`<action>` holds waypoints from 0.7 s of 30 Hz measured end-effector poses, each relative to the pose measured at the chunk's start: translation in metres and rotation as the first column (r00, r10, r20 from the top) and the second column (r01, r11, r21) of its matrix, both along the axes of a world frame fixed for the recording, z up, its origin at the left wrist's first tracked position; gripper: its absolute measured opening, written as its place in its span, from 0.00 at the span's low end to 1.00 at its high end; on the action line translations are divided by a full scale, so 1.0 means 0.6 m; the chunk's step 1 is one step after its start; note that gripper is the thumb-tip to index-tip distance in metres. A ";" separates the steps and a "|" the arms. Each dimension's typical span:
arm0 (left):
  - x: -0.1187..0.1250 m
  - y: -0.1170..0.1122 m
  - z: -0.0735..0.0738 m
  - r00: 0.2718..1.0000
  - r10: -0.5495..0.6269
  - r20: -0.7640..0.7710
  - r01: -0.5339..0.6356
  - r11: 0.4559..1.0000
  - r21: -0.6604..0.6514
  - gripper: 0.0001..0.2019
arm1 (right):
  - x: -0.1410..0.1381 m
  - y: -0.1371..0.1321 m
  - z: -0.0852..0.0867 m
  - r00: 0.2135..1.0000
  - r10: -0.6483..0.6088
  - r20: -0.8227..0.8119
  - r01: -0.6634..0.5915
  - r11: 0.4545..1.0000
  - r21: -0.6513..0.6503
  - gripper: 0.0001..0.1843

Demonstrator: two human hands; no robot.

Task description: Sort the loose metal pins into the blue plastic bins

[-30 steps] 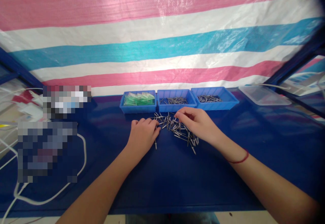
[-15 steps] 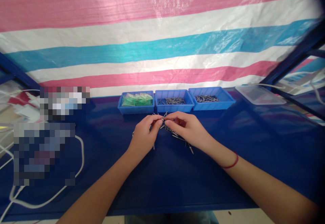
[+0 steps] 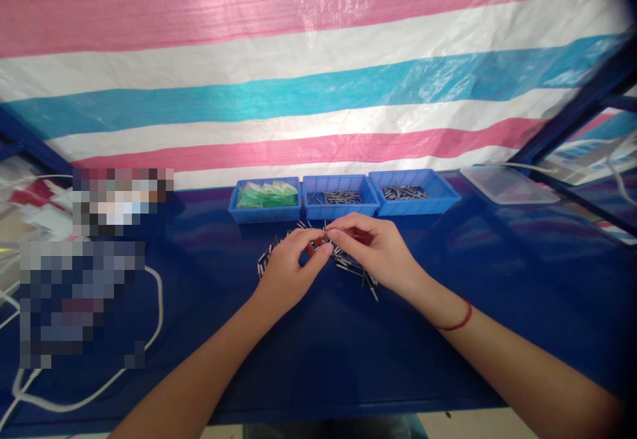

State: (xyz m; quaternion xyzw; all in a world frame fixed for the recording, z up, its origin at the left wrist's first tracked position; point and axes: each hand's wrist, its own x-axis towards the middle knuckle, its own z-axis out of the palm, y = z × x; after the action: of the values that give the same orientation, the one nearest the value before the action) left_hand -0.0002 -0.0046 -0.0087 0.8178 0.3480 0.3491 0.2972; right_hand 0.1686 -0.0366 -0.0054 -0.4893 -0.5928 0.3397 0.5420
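Note:
A loose pile of metal blind rivets [image 3: 348, 264] lies on the blue table, partly covered by my hands. My left hand [image 3: 293, 260] is over the pile's left part, its thumb and index fingertips slightly apart with nothing visible between them. Touching or nearly touching that index fingertip, the thumb and forefinger of my right hand [image 3: 375, 243] are pinched together. Whatever they grip is too small and hidden to make out. More rivets [image 3: 267, 256] show to the left of my left hand.
Behind the pile stand three blue bins in a row: the left bin [image 3: 263, 213] holds green-and-white packets, while the middle bin [image 3: 341, 211] and right bin [image 3: 442, 195] hold rivets. A clear plastic lid [image 3: 510, 184] lies at right. A white cable [image 3: 160, 306] loops at left.
My left hand has shifted right, and its thumb and index fingertips have parted from their pinch. My right hand has barely moved. More of the rivets at left are uncovered.

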 end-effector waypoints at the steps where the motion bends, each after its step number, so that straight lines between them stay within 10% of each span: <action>1: 0.000 0.001 -0.001 1.000 -0.004 0.006 0.004 1.000 0.003 0.08 | -0.001 -0.001 0.001 1.000 0.008 0.014 -0.008 1.000 0.005 0.09; 12: -0.006 0.009 0.002 0.992 0.120 0.033 -0.121 0.992 0.041 0.05 | 0.006 0.002 0.002 0.968 0.005 0.253 -0.029 0.995 0.091 0.10; 17: -0.012 0.013 0.006 0.986 0.148 -0.071 -0.145 0.989 0.039 0.17 | 0.015 0.016 0.002 0.975 -0.182 -0.128 0.165 0.977 -0.137 0.13; 21: -0.021 0.019 0.020 0.947 0.109 -0.303 -0.068 0.987 0.144 0.10 | 0.057 0.035 0.009 0.766 -0.438 -0.470 0.352 0.898 -0.264 0.14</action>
State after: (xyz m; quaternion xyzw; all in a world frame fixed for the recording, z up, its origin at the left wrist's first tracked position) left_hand -0.0126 0.0069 0.0030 0.8636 0.4031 0.2516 0.1684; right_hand 0.2028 -0.0156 -0.0002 -0.5352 -0.2785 0.3831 0.6994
